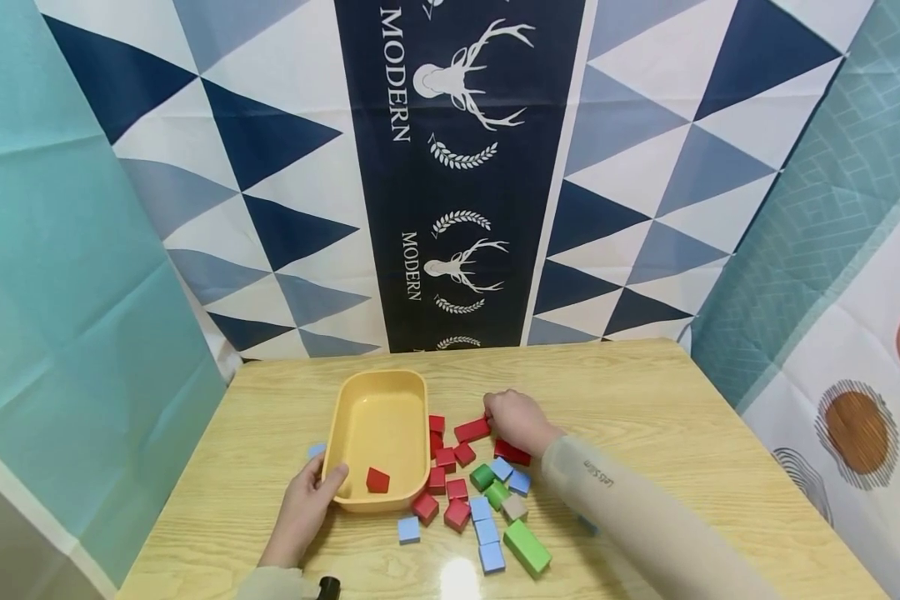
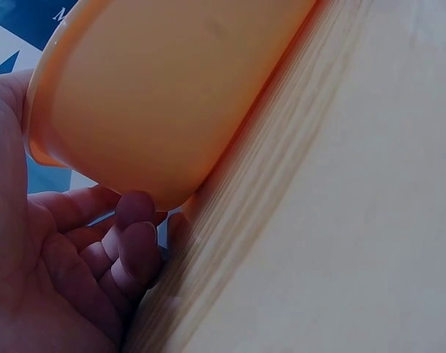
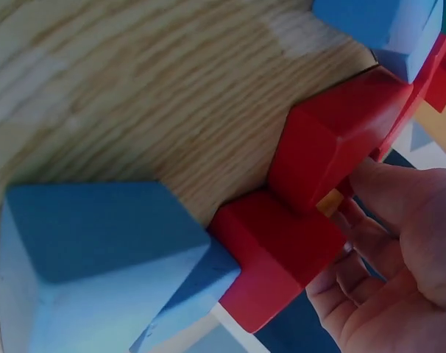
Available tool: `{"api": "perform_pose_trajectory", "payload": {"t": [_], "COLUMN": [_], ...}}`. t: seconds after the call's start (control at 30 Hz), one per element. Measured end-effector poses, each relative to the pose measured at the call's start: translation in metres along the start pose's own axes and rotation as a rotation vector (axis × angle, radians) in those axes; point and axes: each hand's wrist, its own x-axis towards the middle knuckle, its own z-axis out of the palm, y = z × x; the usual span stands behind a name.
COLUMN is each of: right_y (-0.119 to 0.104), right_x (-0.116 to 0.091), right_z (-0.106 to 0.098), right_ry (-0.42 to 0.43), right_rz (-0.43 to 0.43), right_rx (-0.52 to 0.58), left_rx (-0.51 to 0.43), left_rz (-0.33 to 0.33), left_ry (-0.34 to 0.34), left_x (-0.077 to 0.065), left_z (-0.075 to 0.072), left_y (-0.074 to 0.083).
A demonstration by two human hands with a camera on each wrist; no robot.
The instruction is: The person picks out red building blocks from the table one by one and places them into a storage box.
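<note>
My left hand [image 1: 303, 508] grips the near left side of a yellow plastic tray [image 1: 384, 503], thumb over the rim and fingers curled beneath, as the left wrist view shows close up. Inside the tray lies one red block [image 1: 377, 480]. Farther back, my right hand [image 1: 520, 419] pinches the right end of a long red block [image 1: 471, 430]; its fingertips are partly hidden. In the right wrist view, another red block [image 3: 341, 140] and a red piece [image 3: 278, 250] beside it lie close to the thumb and curled fingers.
Several red blocks [image 1: 446, 458] line the tray's right side. Nearer stand blue cubes [image 1: 487, 532], green pieces [image 1: 483, 477], a long green block [image 1: 527, 547] and a beige block [image 1: 513, 508]. One blue block [image 1: 408, 530] lies before the tray. Patterned cloth [image 1: 465, 250] hangs behind the table.
</note>
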Motion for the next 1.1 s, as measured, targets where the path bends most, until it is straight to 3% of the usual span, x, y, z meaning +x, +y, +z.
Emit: {"api": "perform_pose_trajectory", "payload": {"t": [0.2, 0.27, 0.37, 0.47, 0.53, 0.63, 0.7, 0.9, 1.1], "right_y": [-0.004, -0.014, -0.043, -0.08, -0.102, -0.125, -0.132, -0.137, -0.139], "right_x": [0.0, 0.0, 0.001, -0.002, -0.007, -0.016, -0.021, -0.03, -0.03], "right_z": [-0.008, -0.02, -0.04, -0.056, -0.059, -0.054, -0.045, -0.024, -0.022], "right_ry": [0.028, 0.06, 0.115, 0.121, 0.1, 0.06, 0.018, -0.049, -0.072], "right_rz": [0.007, 0.03, 0.017, -0.108, -0.229, -0.361, -0.388, -0.349, -0.313], "right_rx": [-0.031, 0.032, 0.222, 0.362, 0.382, 0.346, 0.324, 0.296, 0.31], "left_rx": [-0.008, -0.01, -0.017, -0.02, -0.031, -0.04, -0.04, -0.017, -0.016], "left_rz": [-0.005, -0.009, -0.017, -0.016, -0.009, 0.005, 0.007, -0.008, 0.004], "left_ry": [-0.01, -0.007, 0.0, 0.013, 0.014, 0.011, 0.012, 0.01, 0.005], "left_x": [0.0, -0.001, -0.001, -0.001, -0.001, -0.001, -0.002, -0.002, 0.0], "left_z": [0.001, 0.0, -0.001, -0.001, -0.001, 0.001, 0.003, 0.002, 0.002], "left_y": [-0.002, -0.002, -0.002, -0.002, -0.001, 0.0, 0.0, 0.0, 0.0]}}
